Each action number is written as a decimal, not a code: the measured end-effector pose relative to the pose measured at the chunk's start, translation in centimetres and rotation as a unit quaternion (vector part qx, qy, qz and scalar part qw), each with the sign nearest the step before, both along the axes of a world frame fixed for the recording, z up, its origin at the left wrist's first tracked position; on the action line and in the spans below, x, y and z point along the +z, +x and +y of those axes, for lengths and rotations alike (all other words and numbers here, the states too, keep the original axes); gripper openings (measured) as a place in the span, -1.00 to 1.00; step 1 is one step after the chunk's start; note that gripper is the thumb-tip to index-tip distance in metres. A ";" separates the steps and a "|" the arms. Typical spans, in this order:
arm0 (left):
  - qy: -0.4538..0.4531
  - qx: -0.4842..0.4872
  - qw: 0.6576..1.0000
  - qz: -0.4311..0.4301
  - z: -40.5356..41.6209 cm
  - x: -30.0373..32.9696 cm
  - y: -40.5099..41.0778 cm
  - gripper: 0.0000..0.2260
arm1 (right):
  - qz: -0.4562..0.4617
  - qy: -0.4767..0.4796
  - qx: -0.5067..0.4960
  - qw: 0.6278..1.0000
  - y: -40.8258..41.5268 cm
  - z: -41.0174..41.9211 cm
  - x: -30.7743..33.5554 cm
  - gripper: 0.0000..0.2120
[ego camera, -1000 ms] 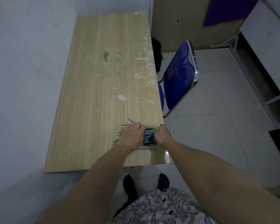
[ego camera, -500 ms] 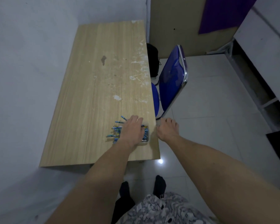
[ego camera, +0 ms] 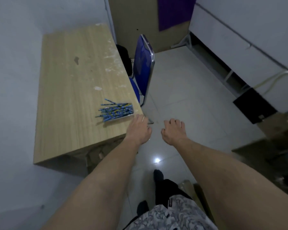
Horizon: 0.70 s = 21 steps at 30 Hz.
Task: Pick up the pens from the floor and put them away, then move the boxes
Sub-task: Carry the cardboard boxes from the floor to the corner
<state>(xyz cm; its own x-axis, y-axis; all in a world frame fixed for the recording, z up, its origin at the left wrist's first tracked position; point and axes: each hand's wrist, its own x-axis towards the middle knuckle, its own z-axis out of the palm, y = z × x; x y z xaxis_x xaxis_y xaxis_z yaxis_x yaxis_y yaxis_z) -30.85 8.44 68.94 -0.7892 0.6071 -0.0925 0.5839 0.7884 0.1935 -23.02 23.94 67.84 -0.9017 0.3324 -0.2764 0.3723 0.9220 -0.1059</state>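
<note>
Now the pens (ego camera: 115, 112) lie in a loose blue heap in a shallow clear tray (ego camera: 130, 114) near the right edge of the desk (ego camera: 70, 83), several tips poking out over its left side. Both hands are empty: the left hand (ego camera: 138, 130) hovers just beside the tray with fingers loosely curled, the right hand (ego camera: 173, 131) hangs over the floor (ego camera: 189, 90), fingers half bent, gripping nothing. With the pens apparently stowed, the boxes look like the next job; brown cardboard (ego camera: 276, 128) shows at the right edge and more under the desk. Cardboard is light but flexes, so a box is best gripped low on two opposite sides. The glossy tiles may be slippery, and the blue chair (ego camera: 143, 67) crowds the path.
</note>
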 end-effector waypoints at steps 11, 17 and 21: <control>-0.004 -0.115 0.992 -0.051 7.8 0.3 14.0 -0.53 | -0.011 -0.016 -0.138 0.990 17.4 4.2 -0.2 -0.59; -0.028 -0.177 0.981 -0.072 15.3 -0.9 22.9 -0.51 | -0.031 -0.032 -0.219 0.975 28.9 9.6 -2.4 -0.61; -0.031 -0.204 0.977 -0.056 20.5 -2.9 29.5 -0.53 | -0.050 -0.039 -0.260 0.964 37.9 13.7 -4.5 -0.64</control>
